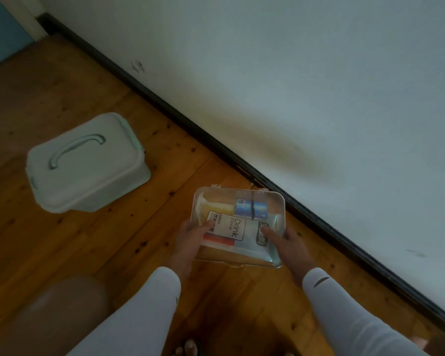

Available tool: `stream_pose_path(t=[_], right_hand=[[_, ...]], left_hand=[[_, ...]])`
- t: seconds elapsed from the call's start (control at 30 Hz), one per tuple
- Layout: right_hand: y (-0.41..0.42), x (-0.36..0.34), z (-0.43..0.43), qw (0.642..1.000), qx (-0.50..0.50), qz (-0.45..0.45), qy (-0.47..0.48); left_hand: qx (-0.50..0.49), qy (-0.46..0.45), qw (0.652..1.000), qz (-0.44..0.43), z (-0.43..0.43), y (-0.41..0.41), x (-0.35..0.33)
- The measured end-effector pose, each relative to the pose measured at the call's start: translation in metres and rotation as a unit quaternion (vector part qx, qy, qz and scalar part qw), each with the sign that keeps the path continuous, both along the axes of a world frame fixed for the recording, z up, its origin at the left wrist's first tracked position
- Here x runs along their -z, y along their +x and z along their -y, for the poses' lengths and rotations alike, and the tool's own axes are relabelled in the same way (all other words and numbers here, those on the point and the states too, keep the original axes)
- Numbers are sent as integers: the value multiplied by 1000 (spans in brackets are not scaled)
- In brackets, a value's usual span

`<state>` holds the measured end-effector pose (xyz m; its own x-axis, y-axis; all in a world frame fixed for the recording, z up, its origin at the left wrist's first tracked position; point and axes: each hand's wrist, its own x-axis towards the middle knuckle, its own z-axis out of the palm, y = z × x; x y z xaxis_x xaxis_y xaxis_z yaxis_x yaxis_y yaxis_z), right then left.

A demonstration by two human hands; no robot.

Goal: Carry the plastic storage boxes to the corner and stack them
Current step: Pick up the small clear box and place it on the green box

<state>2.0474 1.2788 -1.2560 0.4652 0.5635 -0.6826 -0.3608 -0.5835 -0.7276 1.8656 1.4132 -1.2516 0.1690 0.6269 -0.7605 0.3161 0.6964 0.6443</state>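
Observation:
A small clear plastic box [254, 196] with packets and a "Drink Straw" pack inside is held above the wooden floor, near the wall. My left hand [188, 242] grips its left side, thumb lying on the lid. My right hand [290, 242] grips its right side, thumb also on the lid. A larger pale green storage box [88, 163] with a lid handle sits on the floor to the left, apart from both hands.
A white wall [319, 86] with a dark skirting board [216, 145] runs diagonally from upper left to lower right. A blue panel [3, 29] stands at the far upper left by the corner. My knee and toes show at the bottom.

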Motion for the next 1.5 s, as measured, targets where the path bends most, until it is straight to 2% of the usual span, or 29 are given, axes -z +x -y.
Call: stream_pose_path(t=[0.27, 0.4, 0.73, 0.83, 1.0, 1.23, 1.5], right_hand=[[-6, -50, -9, 999, -21, 26, 28], [-14, -99, -9, 998, -34, 32, 28], [-32, -235, -11, 998, -44, 38, 36], [-41, -288, -13, 997, -48, 33, 42], [-56, -377, -8, 996, -66, 32, 54], [-85, -490, 4, 991, -96, 29, 93], [-118, -561, 20, 985, -111, 14, 134]], left_hand=[[3, 11, 1000, 18, -1, -15, -46], [-9, -4, 1000, 18, 2, -26, -90], [-28, 16, 999, -8, 8, -46, -224], [-23, 35, 998, -44, 7, -55, -276], [-34, 37, 999, -20, 23, -79, -367], [-24, 67, 995, -67, 38, -103, -468], [-83, 51, 995, 25, 64, -141, -556]])
